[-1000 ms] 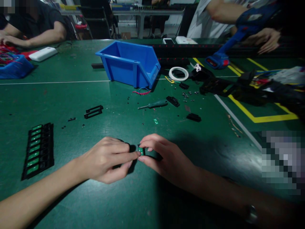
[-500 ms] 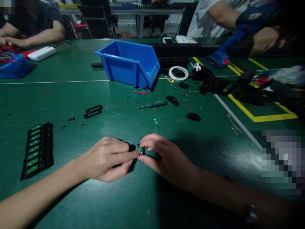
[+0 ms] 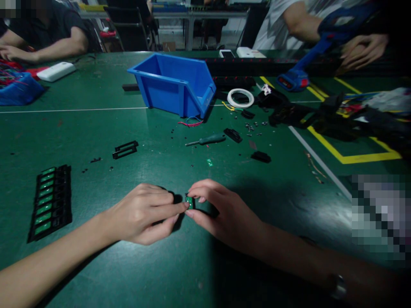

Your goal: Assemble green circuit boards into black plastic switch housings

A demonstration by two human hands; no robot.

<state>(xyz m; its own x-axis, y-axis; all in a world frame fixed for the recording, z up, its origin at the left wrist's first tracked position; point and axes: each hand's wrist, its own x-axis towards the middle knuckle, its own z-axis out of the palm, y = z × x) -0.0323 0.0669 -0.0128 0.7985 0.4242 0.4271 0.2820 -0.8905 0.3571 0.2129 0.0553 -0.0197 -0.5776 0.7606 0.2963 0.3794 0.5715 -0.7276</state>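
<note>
My right hand (image 3: 221,207) curves around a small green circuit board (image 3: 189,201) with a black edge, pinching its ends between thumb and fingers. From the other side, my left hand (image 3: 146,214) sets its index fingertip on the board; its remaining fingers are curled in. Whatever lies under those curled fingers is hidden. To the left lies a row of black housings (image 3: 62,196), several of them bearing green boards. Beyond my hands a loose green board (image 3: 209,162) rests on the green table (image 3: 154,273).
Ahead are a screwdriver (image 3: 210,140), black plastic pieces (image 3: 260,157), a black frame (image 3: 126,149), loose screws (image 3: 248,127) and a white tape roll (image 3: 240,98). Farther back stand a blue bin (image 3: 167,87) and a blue cordless tool (image 3: 300,70). Two other people are across the table.
My hands and the board they hold stay in nearly the same place. At the back right, the other person's hand has shifted slightly.
</note>
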